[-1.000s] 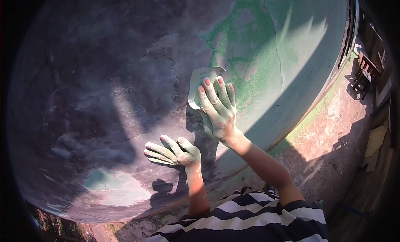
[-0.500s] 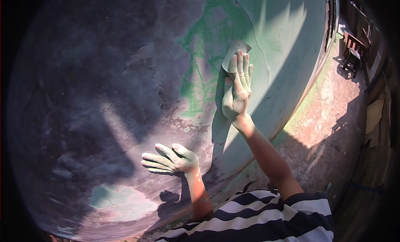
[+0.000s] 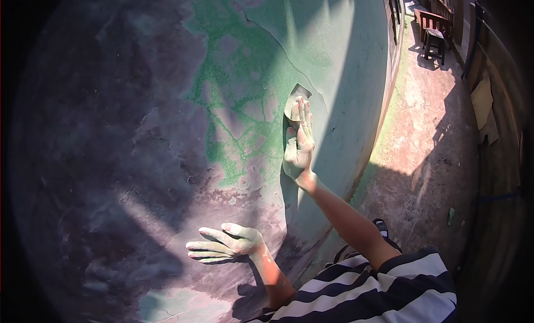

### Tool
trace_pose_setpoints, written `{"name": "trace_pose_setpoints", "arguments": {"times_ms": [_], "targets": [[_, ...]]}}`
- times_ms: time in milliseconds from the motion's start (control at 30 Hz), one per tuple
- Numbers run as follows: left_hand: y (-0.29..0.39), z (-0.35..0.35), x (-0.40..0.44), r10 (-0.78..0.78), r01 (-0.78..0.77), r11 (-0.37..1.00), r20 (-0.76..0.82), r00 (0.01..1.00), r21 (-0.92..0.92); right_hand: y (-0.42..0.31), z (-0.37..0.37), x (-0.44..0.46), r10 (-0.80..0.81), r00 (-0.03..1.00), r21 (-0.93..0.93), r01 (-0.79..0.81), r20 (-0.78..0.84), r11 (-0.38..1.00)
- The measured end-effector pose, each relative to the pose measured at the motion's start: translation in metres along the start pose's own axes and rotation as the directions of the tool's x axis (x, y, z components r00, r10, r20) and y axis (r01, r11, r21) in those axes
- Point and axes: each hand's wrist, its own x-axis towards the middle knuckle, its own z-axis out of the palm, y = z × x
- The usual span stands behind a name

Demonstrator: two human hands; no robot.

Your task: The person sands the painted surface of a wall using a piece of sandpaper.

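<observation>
My right hand [image 3: 299, 142] lies with fingers stretched along the wall, pressing a pale, curled sheet of sandpaper [image 3: 292, 107] against it. The sheet's upper end sticks out past the fingertips. Around it the wall [image 3: 334, 139] has light green paint, with a darker green patch [image 3: 233, 112] and bare grey-purple areas to the left. A thin crack [image 3: 282, 49] runs just above the sheet. Lower left, my left hand [image 3: 227, 244] is open, its fingers spread beside the bare wall; whether the palm touches is unclear. Pale dust coats both hands.
A concrete path [image 3: 417, 117] runs along the wall's foot on the right. A wooden chair [image 3: 433, 23] and a small dark stool [image 3: 434, 45] stand at its far end. Wooden boards [image 3: 498, 61] border the far right. My sandalled foot [image 3: 380, 225] shows below.
The view has turned, shifting the wall left and down in the frame. My right hand and the sandpaper are lower along the wall's crack; my left hand stays open.
</observation>
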Motion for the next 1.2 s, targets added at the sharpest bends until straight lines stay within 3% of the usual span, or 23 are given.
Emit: {"name": "trace_pose_setpoints", "arguments": {"times_ms": [67,200,267,400,533,667,767,800,867,933,1000,1067,1100,1133,1200], "targets": [[0.0,-0.002,-0.001,-0.013,0.013,1.0,0.004,1.0,-0.005,-0.021,0.002,-0.033,0.118,0.993,0.046,-0.117,-0.004,0.992],[0.006,-0.01,0.01,0.006,-0.006,1.0,0.021,1.0,-0.003,-0.046,-0.004,-0.137,0.01,0.977,-0.012,-0.008,0.211,1.0],[0.002,-0.011,0.009,0.017,-0.014,0.998,0.042,0.999,-0.055,-0.02,0.0,-0.112,-0.138,0.967,-0.053,0.153,0.215,0.987],[0.001,-0.018,0.009,0.059,-0.057,0.998,0.098,0.993,-0.025,0.001,-0.002,0.04,0.13,0.99,0.112,-0.122,-0.059,0.986],[-0.005,-0.015,0.005,0.067,-0.064,0.995,0.042,0.997,-0.07,0.012,0.004,0.038,0.183,0.97,0.109,-0.167,-0.16,0.98],[-0.008,-0.015,0.002,0.104,-0.091,0.985,0.081,0.991,-0.145,-0.026,0.002,-0.049,-0.093,0.984,-0.014,0.097,0.155,0.995],[-0.012,-0.014,-0.002,0.122,-0.111,0.984,0.076,0.99,-0.138,-0.026,-0.002,0.041,-0.234,0.958,-0.026,0.241,0.167,0.97],[-0.012,-0.012,-0.002,0.135,-0.13,0.98,0.025,0.99,-0.152,-0.028,0.001,0.079,-0.226,0.969,-0.035,0.231,0.103,0.972],[-0.013,-0.009,-0.006,0.14,-0.142,0.977,-0.025,0.99,-0.161,-0.036,0.009,0.134,0.06,0.996,0.129,-0.051,-0.066,0.99],[-0.014,-0.009,-0.011,0.148,-0.186,0.898,-0.124,0.981,-0.398,-0.057,0.025,0.127,0.042,0.992,0.07,-0.034,-0.122,0.997],[-0.011,-0.007,-0.009,0.111,-0.177,0.878,-0.171,0.979,-0.444,-0.089,0.029,0.073,-0.225,0.974,0.026,0.225,0.011,0.974],[-0.012,-0.004,-0.015,0.094,-0.206,0.813,-0.226,0.97,-0.545,-0.095,0.023,0.049,-0.517,0.821,0.065,0.518,0.242,0.853],[-0.012,-0.009,-0.013,0.111,-0.206,0.823,-0.205,0.972,-0.53,-0.093,0.022,0.064,-0.545,0.797,0.053,0.552,0.261,0.832],[-0.012,-0.009,-0.012,0.119,-0.22,0.812,-0.215,0.969,-0.541,-0.091,0.018,0.092,-0.604,0.754,0.045,0.615,0.258,0.787],[-0.015,-0.004,-0.016,0.105,-0.231,0.78,-0.243,0.964,-0.581,-0.078,0.023,0.156,-0.515,0.857,-0.001,0.515,0.023,0.857]]}}
